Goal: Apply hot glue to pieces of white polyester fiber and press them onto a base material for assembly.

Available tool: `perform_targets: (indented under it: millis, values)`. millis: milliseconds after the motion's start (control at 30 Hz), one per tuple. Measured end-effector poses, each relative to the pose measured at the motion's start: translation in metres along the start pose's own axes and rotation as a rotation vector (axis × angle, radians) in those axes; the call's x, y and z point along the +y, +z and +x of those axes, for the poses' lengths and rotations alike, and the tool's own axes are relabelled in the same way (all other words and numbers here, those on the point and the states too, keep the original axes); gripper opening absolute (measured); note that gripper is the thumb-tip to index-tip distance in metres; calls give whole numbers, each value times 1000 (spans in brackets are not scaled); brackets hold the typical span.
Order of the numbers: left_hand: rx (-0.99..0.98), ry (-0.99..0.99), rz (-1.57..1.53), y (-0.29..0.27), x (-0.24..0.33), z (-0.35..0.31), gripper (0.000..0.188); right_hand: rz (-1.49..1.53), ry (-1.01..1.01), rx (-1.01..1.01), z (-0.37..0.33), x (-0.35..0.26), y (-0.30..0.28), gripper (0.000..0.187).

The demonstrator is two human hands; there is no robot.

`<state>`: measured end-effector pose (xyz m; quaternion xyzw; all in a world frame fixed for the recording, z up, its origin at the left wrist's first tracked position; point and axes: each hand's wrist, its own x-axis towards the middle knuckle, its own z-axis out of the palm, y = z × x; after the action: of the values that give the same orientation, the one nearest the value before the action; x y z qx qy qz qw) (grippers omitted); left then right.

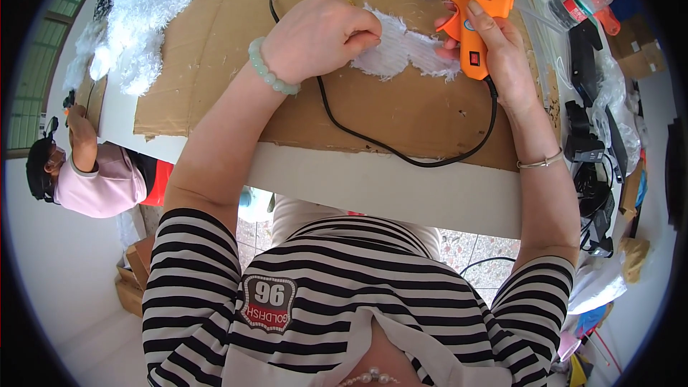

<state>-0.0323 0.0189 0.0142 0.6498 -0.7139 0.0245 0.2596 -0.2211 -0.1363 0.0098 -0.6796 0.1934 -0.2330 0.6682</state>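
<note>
Left hand (319,36) has its fingers pinching the left end of the white fluffy piece (401,50), lying mid-cardboard (215,50) on the counter (401,186). Right hand (494,50) is wrapped around the orange glue gun (462,7) just beside the piece's right edge. The cord (373,140) loops toward the cardboard's front edge, and clutter (595,93) crowds the right side.

White fluffy pile (143,14) (far left), black chargers (584,100), another person (93,172).
</note>
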Motion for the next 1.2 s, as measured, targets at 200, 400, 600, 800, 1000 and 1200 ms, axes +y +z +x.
perform_targets:
  millis: [200,400,600,800,1000,1200]
  values:
    - [-50,3,-74,-2,1,0,16,-3,-11,-8,2,3,-1,43]
    - [-30,83,-13,2,-1,-1,27,-1,-12,-5,0,1,1,43]
    - [-84,65,-13,-3,4,-1,28,1,2,7,-1,1,0,43]
    - [-57,82,19,0,-1,-2,29,-4,-6,4,0,1,1,42]
    - [-74,73,-1,0,0,-1,27,0,-4,9,0,2,-1,42]
    - [-77,60,12,-2,1,-3,24,11,-14,5,1,2,-1,42]
